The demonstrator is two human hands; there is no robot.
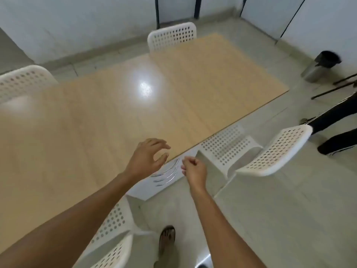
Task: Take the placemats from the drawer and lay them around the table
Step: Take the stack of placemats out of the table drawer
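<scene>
The light wooden table (119, 117) fills the middle of the view, and no placemat shows on it. Under its near edge stands a white drawer unit (148, 187) with curved chrome handles (170, 171). My left hand (146, 157) hovers over the table's edge just above the unit, fingers spread and loosely bent, holding nothing. My right hand (193, 168) is by the unit's right side with its fingers curled into a fist. Nothing is visible in that fist. The inside of the drawers is hidden.
White perforated chairs stand around the table: one at my right (270, 151), one at my lower left (114, 235), one at the far end (172, 35), one at the far left (23, 80). A metal bin (320, 64) and another person's legs (336, 122) are at the right.
</scene>
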